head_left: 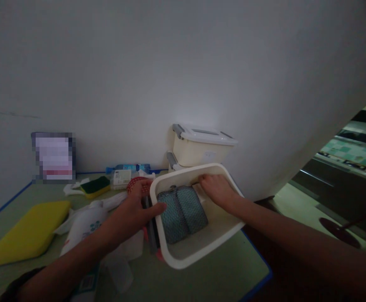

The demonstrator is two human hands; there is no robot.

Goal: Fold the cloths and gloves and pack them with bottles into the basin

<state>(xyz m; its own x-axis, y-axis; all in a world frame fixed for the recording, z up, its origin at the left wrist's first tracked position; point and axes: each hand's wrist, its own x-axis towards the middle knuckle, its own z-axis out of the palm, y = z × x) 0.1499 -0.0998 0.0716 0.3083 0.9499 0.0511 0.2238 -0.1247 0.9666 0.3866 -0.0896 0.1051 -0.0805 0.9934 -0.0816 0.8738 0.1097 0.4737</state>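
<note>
A white plastic storage box [187, 265] with grey side handles is tilted toward me, its open top facing my way. My left hand [142, 203] grips its left wall, thumb over the rim and fingers outside. Inside the box, against its left part, lie teal mesh-covered sponges or scrubbing cloths [183, 214] set side by side. My right hand [217, 191] reaches into the box by the far wall, just right of the teal pads. Its fingers are curled closed, and whatever they hold is hidden.
Closed lidded boxes [202, 147] are stacked by the wall. Left on the table [220, 272] are a yellow sponge block [28, 230], a green-yellow scrub sponge [96, 186], a white bottle [85, 222], a red mesh item [135, 184], a blue bottle [132, 167] and a propped screen [53, 157].
</note>
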